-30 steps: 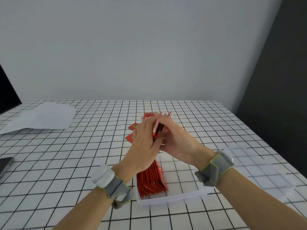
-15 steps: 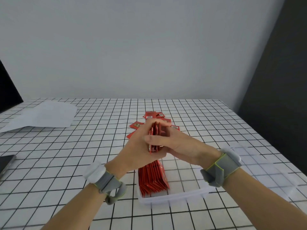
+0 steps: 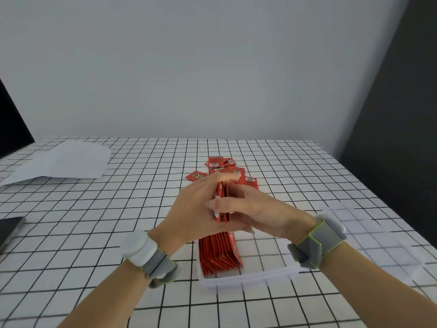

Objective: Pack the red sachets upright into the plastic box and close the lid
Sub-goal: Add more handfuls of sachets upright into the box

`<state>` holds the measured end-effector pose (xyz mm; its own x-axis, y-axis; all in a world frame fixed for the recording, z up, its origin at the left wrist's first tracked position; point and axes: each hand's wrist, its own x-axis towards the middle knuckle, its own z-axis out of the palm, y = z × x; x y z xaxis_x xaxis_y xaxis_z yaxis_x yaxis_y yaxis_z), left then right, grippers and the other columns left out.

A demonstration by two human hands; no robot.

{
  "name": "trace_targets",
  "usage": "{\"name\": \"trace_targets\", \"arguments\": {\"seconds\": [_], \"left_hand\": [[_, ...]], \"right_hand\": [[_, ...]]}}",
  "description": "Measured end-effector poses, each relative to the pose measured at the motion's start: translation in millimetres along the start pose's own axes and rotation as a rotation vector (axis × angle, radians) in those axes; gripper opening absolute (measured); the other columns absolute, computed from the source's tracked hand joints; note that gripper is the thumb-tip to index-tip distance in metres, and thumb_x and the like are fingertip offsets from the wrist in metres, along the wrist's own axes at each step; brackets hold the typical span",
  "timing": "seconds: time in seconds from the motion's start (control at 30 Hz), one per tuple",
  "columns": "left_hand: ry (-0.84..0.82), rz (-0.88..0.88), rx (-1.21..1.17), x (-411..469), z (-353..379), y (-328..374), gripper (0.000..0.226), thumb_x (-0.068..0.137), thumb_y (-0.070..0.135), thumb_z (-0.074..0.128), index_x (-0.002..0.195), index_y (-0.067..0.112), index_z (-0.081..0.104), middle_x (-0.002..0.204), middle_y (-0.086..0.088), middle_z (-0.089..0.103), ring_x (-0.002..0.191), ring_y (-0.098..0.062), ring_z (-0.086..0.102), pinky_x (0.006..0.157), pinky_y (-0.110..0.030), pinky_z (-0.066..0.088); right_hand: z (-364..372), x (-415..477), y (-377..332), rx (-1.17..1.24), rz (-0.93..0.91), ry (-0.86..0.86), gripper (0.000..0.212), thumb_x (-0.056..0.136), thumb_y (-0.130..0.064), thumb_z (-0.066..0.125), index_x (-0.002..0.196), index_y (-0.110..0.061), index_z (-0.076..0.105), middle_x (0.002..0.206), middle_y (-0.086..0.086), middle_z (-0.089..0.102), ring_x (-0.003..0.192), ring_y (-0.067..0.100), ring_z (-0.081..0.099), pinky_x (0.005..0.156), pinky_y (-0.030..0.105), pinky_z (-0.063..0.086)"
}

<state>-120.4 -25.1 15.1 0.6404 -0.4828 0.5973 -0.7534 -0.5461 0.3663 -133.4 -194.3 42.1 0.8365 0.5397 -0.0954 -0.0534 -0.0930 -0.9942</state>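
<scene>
A small stack of red sachets [image 3: 221, 204] stands on edge between my two hands, just above the far end of the clear plastic box [image 3: 248, 279]. My left hand [image 3: 194, 209] grips the stack from the left, fingers curled over its top. My right hand [image 3: 250, 207] holds it from the right, thumb across the front. A row of upright red sachets [image 3: 218, 253] fills the box's left side. Loose red sachets [image 3: 222, 165] lie flat on the table beyond my hands. The clear lid [image 3: 378, 235] lies to the right of the box.
A checked cloth [image 3: 94, 221] covers the table. White paper [image 3: 63, 162] lies at the far left. A dark flat device [image 3: 8, 229] sits at the left edge. The table's right edge borders a dark wall.
Both hands have drawn the stack of sachets back from the loose pile toward the box and lowered it, squaring it upright between the palms.
</scene>
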Motion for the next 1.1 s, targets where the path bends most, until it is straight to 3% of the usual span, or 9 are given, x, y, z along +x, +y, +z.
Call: {"name": "trace_targets", "arguments": {"seconds": [0.2, 0.3, 0.4, 0.57, 0.7, 0.83, 0.9, 1.03, 1.1], "left_hand": [[0.003, 0.104, -0.106, -7, -7, -6, 0.097, 0.07, 0.05, 0.084, 0.152, 0.018, 0.043, 0.153, 0.036, 0.034, 0.148, 0.012, 0.021, 0.122, -0.017, 0.021], [0.007, 0.059, -0.163, -10, -8, -7, 0.079, 0.072, 0.036, 0.09, 0.142, 0.019, 0.057, 0.142, 0.02, 0.059, 0.131, -0.003, 0.057, 0.104, -0.035, 0.051], [0.066, 0.066, -0.13, -11, -7, -6, 0.076, 0.071, 0.05, 0.085, 0.137, 0.022, 0.06, 0.127, 0.011, 0.07, 0.104, -0.008, 0.071, 0.089, -0.035, 0.058], [0.078, 0.069, -0.096, -11, -5, -3, 0.084, 0.064, 0.063, 0.08, 0.136, 0.029, 0.055, 0.109, 0.0, 0.076, 0.097, -0.011, 0.073, 0.085, -0.034, 0.058], [0.114, 0.101, -0.164, -12, -1, -4, 0.079, 0.074, 0.049, 0.08, 0.14, 0.014, 0.056, 0.147, 0.019, 0.054, 0.135, 0.01, 0.048, 0.103, -0.015, 0.046], [0.13, 0.098, -0.143, -15, 6, -9, 0.083, 0.07, 0.024, 0.094, 0.142, 0.013, 0.054, 0.142, 0.023, 0.056, 0.118, 0.015, 0.054, 0.096, -0.006, 0.043], [0.135, 0.097, -0.167, -17, 6, -9, 0.081, 0.072, 0.026, 0.093, 0.142, 0.013, 0.055, 0.141, 0.022, 0.058, 0.119, 0.011, 0.057, 0.096, -0.008, 0.043], [0.117, 0.075, -0.209, -16, 5, -8, 0.078, 0.076, 0.036, 0.088, 0.143, 0.012, 0.056, 0.134, 0.032, 0.055, 0.11, 0.017, 0.055, 0.096, -0.006, 0.041], [0.095, 0.074, -0.216, -16, 6, -9, 0.082, 0.073, 0.038, 0.09, 0.143, 0.013, 0.055, 0.131, 0.031, 0.057, 0.11, 0.018, 0.056, 0.097, -0.006, 0.04]], "right_hand": [[-2, -5, 6, 0.01, -0.044, 0.089, 0.044, 0.082, -0.027, 0.075, 0.119, -0.005, 0.064, 0.104, 0.0, 0.068, 0.101, 0.012, 0.065, 0.09, 0.03, 0.054], [-3, -9, 3, 0.005, -0.06, 0.025, 0.036, 0.088, -0.022, 0.071, 0.122, -0.012, 0.065, 0.11, 0.003, 0.07, 0.107, 0.016, 0.066, 0.091, 0.03, 0.055], [-1, -10, 3, 0.045, -0.05, 0.002, 0.043, 0.091, -0.025, 0.069, 0.13, -0.008, 0.061, 0.137, 0.025, 0.058, 0.13, 0.038, 0.057, 0.108, 0.048, 0.048], [3, -14, 4, 0.093, -0.065, -0.002, 0.036, 0.091, -0.027, 0.069, 0.12, -0.006, 0.065, 0.117, 0.026, 0.064, 0.112, 0.032, 0.065, 0.094, 0.038, 0.054], [5, -14, 5, 0.131, -0.09, -0.017, 0.053, 0.093, -0.03, 0.066, 0.135, 0.001, 0.056, 0.141, 0.027, 0.056, 0.133, 0.039, 0.054, 0.113, 0.056, 0.042], [1, -17, 4, 0.078, -0.053, -0.021, 0.059, 0.093, -0.039, 0.063, 0.139, -0.003, 0.055, 0.144, 0.021, 0.056, 0.133, 0.03, 0.057, 0.115, 0.05, 0.043], [-4, -21, 0, 0.108, -0.05, -0.046, 0.055, 0.092, -0.046, 0.061, 0.135, -0.012, 0.061, 0.137, 0.006, 0.065, 0.125, 0.021, 0.06, 0.11, 0.044, 0.046], [-8, -23, -5, 0.132, -0.014, -0.072, 0.041, 0.092, -0.048, 0.068, 0.12, -0.019, 0.074, 0.125, 0.009, 0.068, 0.117, 0.028, 0.059, 0.107, 0.044, 0.047], [-7, -23, -6, 0.088, 0.008, -0.061, 0.038, 0.088, -0.047, 0.073, 0.115, -0.021, 0.077, 0.119, 0.006, 0.07, 0.109, 0.026, 0.06, 0.092, 0.031, 0.056]]}}
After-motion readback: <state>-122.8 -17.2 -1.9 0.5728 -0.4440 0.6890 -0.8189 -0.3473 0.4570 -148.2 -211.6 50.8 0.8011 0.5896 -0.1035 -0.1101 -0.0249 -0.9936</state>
